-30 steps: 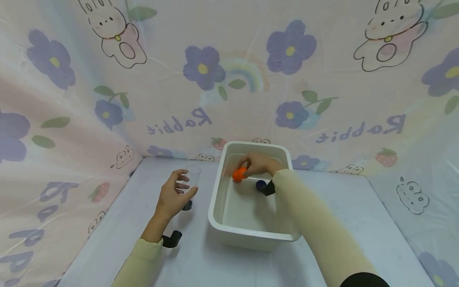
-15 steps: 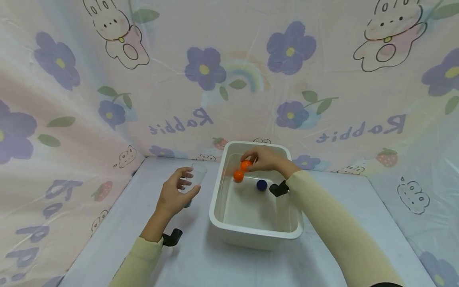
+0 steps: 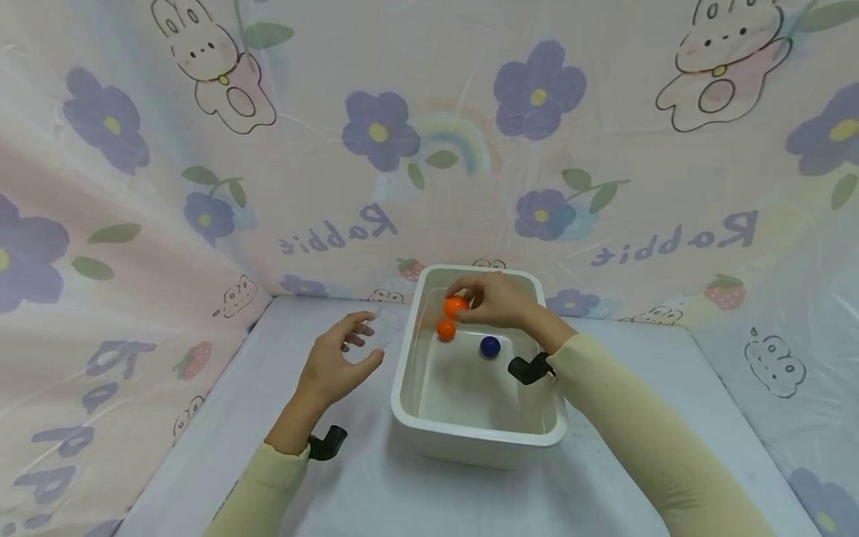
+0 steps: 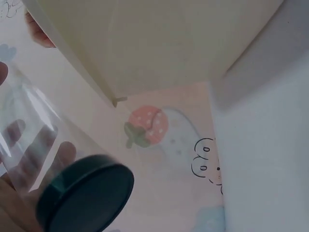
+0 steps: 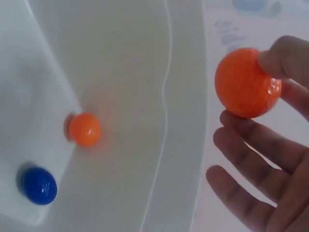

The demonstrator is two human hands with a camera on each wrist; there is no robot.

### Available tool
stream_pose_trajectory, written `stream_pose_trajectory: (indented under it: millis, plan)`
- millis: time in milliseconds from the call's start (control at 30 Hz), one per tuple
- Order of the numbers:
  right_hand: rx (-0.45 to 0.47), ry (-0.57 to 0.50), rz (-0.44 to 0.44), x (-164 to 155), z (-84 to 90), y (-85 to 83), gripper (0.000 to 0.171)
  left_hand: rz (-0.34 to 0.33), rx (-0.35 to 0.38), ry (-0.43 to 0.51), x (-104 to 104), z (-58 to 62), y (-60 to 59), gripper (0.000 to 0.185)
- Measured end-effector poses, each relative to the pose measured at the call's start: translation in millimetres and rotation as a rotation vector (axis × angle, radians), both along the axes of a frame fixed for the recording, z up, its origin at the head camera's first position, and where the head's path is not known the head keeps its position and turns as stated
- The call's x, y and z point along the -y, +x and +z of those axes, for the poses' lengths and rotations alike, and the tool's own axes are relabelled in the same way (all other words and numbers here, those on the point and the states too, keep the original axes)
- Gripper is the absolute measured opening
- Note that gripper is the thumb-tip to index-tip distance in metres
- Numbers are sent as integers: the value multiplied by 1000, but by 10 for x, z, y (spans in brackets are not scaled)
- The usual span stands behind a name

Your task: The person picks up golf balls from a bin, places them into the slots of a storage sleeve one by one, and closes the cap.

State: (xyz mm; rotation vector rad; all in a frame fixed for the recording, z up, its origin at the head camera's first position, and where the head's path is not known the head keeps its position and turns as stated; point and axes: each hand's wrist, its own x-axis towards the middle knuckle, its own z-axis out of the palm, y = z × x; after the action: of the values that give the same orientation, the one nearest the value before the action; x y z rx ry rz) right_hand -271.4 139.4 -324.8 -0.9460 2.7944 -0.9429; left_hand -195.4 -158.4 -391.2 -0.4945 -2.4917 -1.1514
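Note:
In the head view my right hand (image 3: 496,302) pinches an orange ball (image 3: 455,306) between thumb and fingers, over the far left part of a white plastic tub (image 3: 479,429). The right wrist view shows this ball (image 5: 246,82) as glossy, with a slightly dimpled surface. A second orange ball (image 3: 446,330) and a dark blue ball (image 3: 490,347) lie on the tub's floor. Left of the tub my left hand (image 3: 335,362) holds a clear cup, its fingers and thumb around the wall. The cup's dark green base (image 4: 89,193) shows in the left wrist view; the cup is tilted.
The tub stands on a white table (image 3: 362,477) near its far edge. Behind and beside the table hangs a patterned curtain (image 3: 463,194) with flowers and rabbits. Black wrist mounts (image 3: 530,368) jut from both wrists.
My right hand has lifted one orange ball from beside the other, and both orange balls show separately. My left hand has shifted slightly right with the cup, towards the tub.

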Motion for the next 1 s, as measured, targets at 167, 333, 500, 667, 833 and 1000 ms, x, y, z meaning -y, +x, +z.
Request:
stream_pose_trajectory:
  millis: [167,333,500,667,833,1000]
  plan:
    - [-6,-20,9,102,50,130,30,-13,-17,-31,-21,6,9,52]
    - [-32,-69,51,213,134,256,30,-24,-43,-47,-29,24,21,52]
    - [-53,-108,86,319,186,352,31,-20,-65,-79,-37,48,34,51]
    - [-49,-123,99,405,204,418,31,-26,-68,-120,-51,77,51,49]
    - [-42,-112,119,477,215,460,33,-28,-83,-145,-72,101,70,48]
    - [-50,-103,123,519,208,481,33,-44,-109,-165,-98,122,88,48]
